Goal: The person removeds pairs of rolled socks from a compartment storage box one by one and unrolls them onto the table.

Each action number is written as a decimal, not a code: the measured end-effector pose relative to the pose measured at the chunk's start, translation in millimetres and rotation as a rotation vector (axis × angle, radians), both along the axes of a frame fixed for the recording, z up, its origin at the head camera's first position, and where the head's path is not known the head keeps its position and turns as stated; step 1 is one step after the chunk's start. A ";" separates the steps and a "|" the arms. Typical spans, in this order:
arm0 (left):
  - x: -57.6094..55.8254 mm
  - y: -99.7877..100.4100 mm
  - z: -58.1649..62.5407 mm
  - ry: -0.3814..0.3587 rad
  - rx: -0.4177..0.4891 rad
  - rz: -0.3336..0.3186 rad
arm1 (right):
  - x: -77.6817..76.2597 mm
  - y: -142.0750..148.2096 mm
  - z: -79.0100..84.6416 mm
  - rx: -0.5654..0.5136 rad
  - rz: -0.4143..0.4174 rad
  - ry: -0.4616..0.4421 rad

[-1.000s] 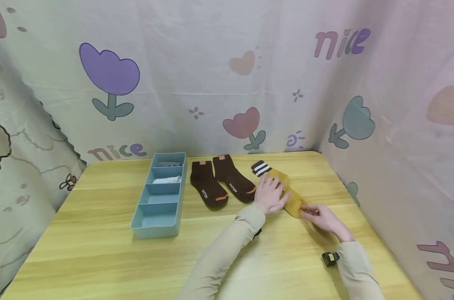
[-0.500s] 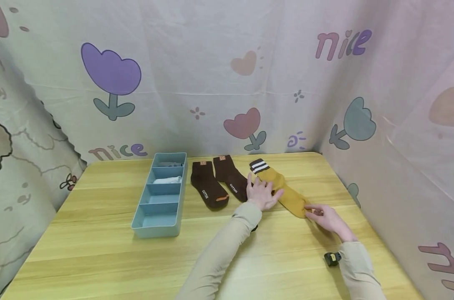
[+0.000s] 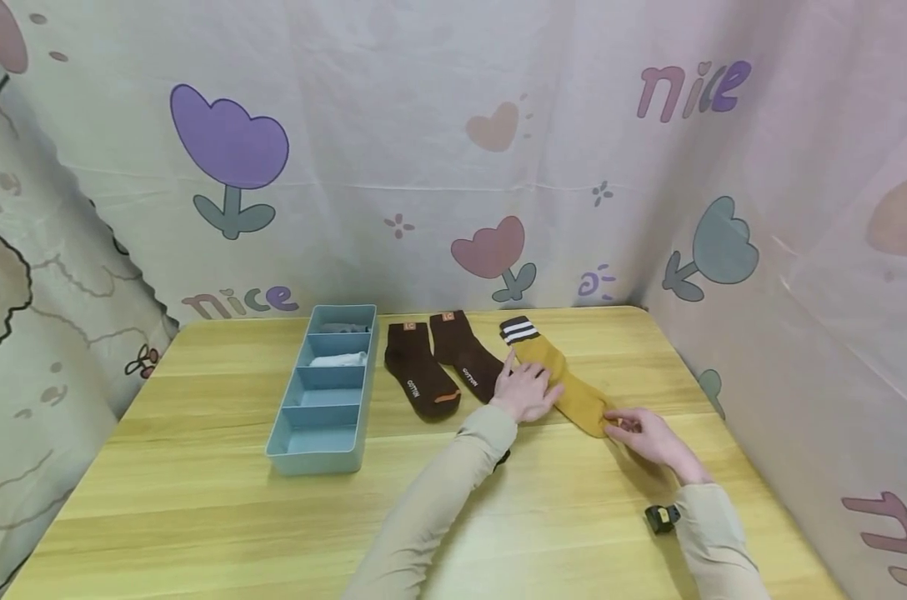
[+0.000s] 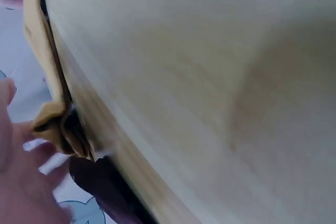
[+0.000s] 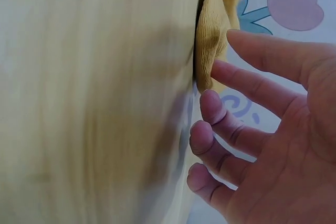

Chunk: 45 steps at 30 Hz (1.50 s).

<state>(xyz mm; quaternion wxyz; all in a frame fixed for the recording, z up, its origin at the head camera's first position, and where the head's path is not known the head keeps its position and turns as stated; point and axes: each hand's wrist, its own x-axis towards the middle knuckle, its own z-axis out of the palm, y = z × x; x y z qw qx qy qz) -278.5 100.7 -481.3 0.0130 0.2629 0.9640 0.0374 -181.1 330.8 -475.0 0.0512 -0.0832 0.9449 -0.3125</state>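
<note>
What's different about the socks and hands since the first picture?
The yellow sock lies straighter, its striped end nudged left. The left hand slid left too, toward the brown socks. The right hand stays at the sock's toe; the brown socks and blue tray stayed put.

I note a counter (image 3: 198,517) with yellowish wood grain; a pale curtain (image 3: 378,100) hangs along its far edge. Printed on the cloth: a purple tulip (image 3: 231,146), a reddish-pink tulip (image 3: 489,252) lower down, a grey-green tulip (image 3: 724,242) at right, and "nice" in coloured lettering (image 3: 695,90).
</note>
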 end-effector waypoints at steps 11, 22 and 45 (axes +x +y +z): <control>-5.4 -7.1 6.6 -0.078 -0.131 0.130 | -2.5 -6.1 -2.8 -0.011 -0.005 -0.015; -11.1 -0.8 5.5 -0.057 -0.088 0.022 | -4.1 -5.2 -1.1 -0.003 -0.004 -0.023; -11.5 4.0 -2.2 -0.074 -0.211 0.196 | -3.8 -7.6 0.4 -0.039 0.015 -0.056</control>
